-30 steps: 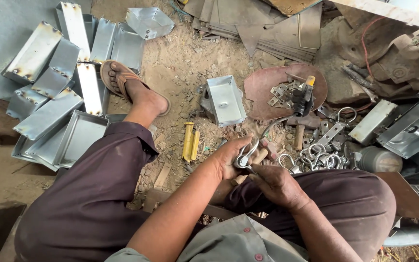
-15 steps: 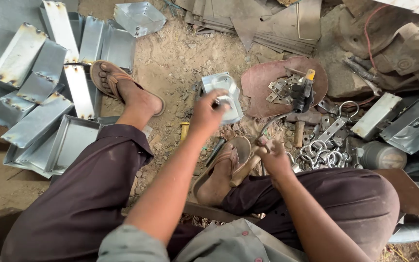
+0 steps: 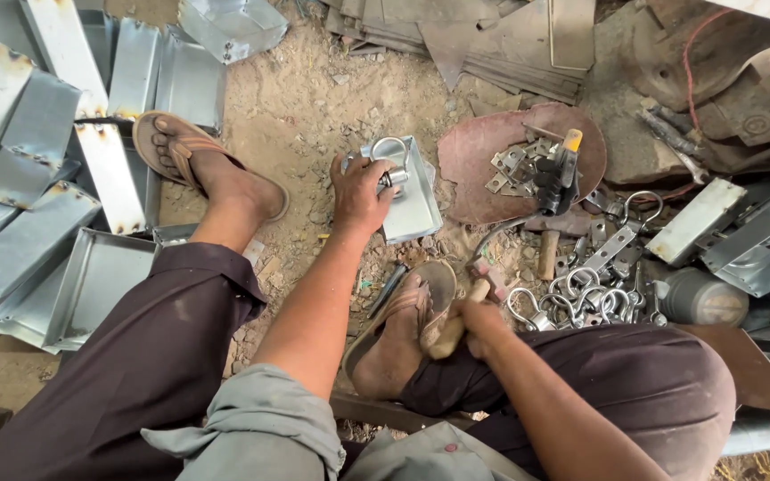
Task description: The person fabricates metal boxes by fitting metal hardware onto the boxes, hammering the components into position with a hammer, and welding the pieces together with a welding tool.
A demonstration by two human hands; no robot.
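My left hand reaches forward over the sandy ground and grips a small metal ring hasp, pressing it against the near end of a small galvanized metal box. My right hand rests low by my right foot and is closed around the wooden handle of a hammer. The hammer's head is mostly hidden between hand and sandal. My left foot, in a brown sandal, lies to the left of the box.
A heap of ring hasps lies right of my right hand. A rusty round dish holds small plates and a yellow-capped tool. Galvanized trays are stacked at left, metal sheets at the top, more boxes at right.
My left hand has gone from my lap out to the small box, carrying the ring hasp. My right hand has dropped to the hammer handle by my foot.
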